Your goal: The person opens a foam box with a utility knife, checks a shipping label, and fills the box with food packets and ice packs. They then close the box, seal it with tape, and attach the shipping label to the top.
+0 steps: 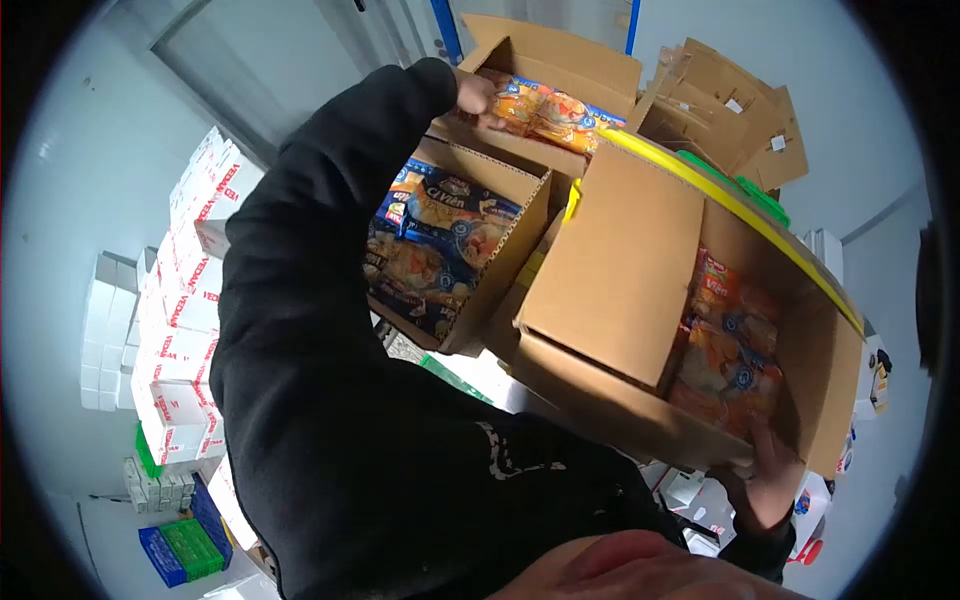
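Note:
My left hand (475,96) is at the left corner of the far cardboard box (585,78), with its fingers curled over the edge beside orange-and-blue food packets (560,112). My right hand (772,472) grips the near wall of a large cardboard box (610,265), with the thumb inside. That box is tilted, one flap is folded over its left part, and orange-red food packets (725,345) lie inside. Between my arms stands another open cardboard box (510,255) holding dark blue food packets (440,250). My left sleeve covers part of it.
White cartons with red print (185,330) are stacked at the left. A yellow edge (735,215) runs along the large box's far side. Flattened cardboard (735,110) leans at the back right, by a green crate rim (740,188). Blue and green boxes (185,550) lie lower left.

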{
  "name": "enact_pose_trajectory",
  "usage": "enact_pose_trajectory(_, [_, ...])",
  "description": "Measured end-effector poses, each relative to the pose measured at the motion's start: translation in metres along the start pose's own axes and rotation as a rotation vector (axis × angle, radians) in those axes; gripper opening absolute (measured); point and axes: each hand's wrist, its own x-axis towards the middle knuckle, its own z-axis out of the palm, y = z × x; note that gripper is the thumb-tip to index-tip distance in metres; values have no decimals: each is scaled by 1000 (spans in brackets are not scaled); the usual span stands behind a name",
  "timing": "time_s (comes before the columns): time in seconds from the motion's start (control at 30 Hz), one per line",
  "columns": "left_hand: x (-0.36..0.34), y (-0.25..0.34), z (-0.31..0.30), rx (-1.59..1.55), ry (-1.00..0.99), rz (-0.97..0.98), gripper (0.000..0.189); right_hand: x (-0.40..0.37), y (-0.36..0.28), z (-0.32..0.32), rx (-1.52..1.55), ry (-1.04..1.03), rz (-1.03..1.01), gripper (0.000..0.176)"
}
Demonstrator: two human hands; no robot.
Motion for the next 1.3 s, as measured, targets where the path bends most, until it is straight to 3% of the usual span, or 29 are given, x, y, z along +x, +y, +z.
enact_pose_trajectory(0.07, [23,-13,5,-308,-451,-148,56,-10,15,10,-26,-5,20,62])
enact_pose_trajectory(0.1, [40,-19,8,-311,-517,-189,56,-14,24,15,-55,-4,36,60])
enact_pose_trajectory(0.27, [96,-27,55,-47,-18,-4,56,-19,35,13,-146,-22,61,51])
enact_pose_trajectory(0.37, [120,-31,91,-112,186,48,57,-22,45,23,-190,61,-99,25])
enact_pose_trajectory(0.43, [135,-46,144,-102,422,27,58,-16,41,20,-168,116,-93,19])
enact_pose_trajectory(0.47, [136,-46,161,-100,679,-3,61,-18,46,21,-188,85,-129,17])
enact_pose_trajectory(0.5, [129,-27,166,-15,681,-130,64,-22,53,25,-207,57,-162,15])
enact_pose_trajectory(0.53, [138,-27,164,0,701,-152,66,-28,60,31,-180,61,-154,27])
enact_pose_trajectory(0.6, [144,-29,165,18,692,-184,67,-40,64,43,-122,159,-1,18])
enact_pose_trajectory(0.63, [145,-26,154,-67,691,-312,69,-47,70,47,-62,185,97,17])
enact_pose_trajectory(0.67, [145,-24,143,-147,692,-444,70,-39,69,35,-123,82,-157,17])
enact_pose_trajectory(0.7, [144,-23,135,-193,556,-459,82,-38,70,36,-110,68,-170,17])
enact_pose_trajectory(0.77, [161,-34,149,127,569,-432,77,-40,73,38,-158,107,-186,19])
enact_pose_trajectory(0.8, [158,-31,151,112,576,-439,77,-46,77,42,-172,105,-197,19])
enact_pose_trajectory(0.87, [150,-22,145,275,666,-389,60,-60,87,52,18,198,150,17])
enact_pose_trajectory(0.9, [151,-24,141,267,679,-393,60,-60,90,54,5,205,144,17])
enact_pose_trajectory(0.97, [153,-40,132,522,472,-204,40,-62,95,56,-35,148,134,18])
enact_pose_trajectory(1.03, [162,-56,141,514,543,-133,37,-62,94,51,-55,144,138,15])
enact_pose_trajectory(1.1, [157,-62,145,505,605,-66,35,-47,85,37,-174,18,-152,11])
enact_pose_trajectory(1.17, [146,-47,138,699,666,-80,44,-29,62,31,-153,79,-167,9])
enact_pose_trajectory(1.3, [147,-60,132,533,829,-89,55,-29,62,38,-219,217,-172,15])
